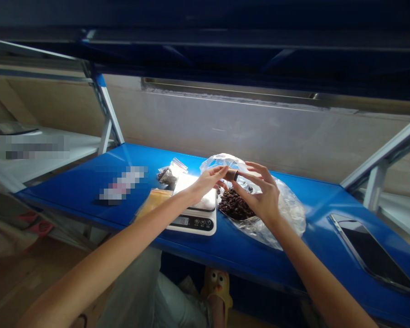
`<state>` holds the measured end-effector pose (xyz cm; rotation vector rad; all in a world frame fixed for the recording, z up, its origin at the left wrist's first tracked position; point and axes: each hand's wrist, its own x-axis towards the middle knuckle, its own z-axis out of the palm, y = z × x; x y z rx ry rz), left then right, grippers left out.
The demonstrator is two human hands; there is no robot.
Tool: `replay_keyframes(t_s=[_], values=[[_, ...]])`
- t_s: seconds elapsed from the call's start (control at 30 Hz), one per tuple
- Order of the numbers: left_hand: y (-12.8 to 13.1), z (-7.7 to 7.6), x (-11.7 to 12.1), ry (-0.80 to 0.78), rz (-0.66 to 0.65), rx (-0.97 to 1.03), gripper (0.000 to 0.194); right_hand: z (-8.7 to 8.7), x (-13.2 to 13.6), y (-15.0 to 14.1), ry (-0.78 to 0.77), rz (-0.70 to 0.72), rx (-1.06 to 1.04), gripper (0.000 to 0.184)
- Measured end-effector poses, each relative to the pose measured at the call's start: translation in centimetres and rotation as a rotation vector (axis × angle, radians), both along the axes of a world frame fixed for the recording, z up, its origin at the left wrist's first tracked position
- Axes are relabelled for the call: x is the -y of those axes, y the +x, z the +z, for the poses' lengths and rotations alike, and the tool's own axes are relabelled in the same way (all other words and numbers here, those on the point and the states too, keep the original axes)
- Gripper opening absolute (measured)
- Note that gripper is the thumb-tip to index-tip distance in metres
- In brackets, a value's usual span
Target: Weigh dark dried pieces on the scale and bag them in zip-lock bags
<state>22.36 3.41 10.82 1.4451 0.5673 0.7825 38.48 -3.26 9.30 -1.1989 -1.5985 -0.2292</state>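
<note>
A small brown cylinder with a dark end, perhaps a little cup or cap, is held up above a pile of dark brown beans. My left hand pinches it from the left. On its right end rest the thumb and index fingertip of my right hand, whose other fingers are spread. The beans lie in an opened clear plastic bag. Below my left hand stands a white digital scale, its display lit; my forearm and hand cover part of its pan.
Left of the scale lie a yellowish zip bag and a small clear zip bag with dark contents. A phone rests at the right of the blue table. A blurred-out item is at left. A blue shelf hangs overhead.
</note>
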Motion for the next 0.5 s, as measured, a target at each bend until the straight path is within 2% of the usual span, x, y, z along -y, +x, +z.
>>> replay_keyframes(t_s=[0.23,0.37,0.5], values=[[0.2,0.6,0.5,0.054,0.002,0.038,0.047,-0.6,-0.4,-0.6,-0.218,0.269,-0.298,0.031],[0.4,0.8,0.6,0.081,0.019,0.013,0.045,-1.1,-0.9,-0.4,-0.233,0.313,-0.338,0.028],[0.6,0.8,0.5,0.077,0.001,0.021,0.041,-0.9,-0.8,-0.2,-0.216,0.293,-0.284,0.026]])
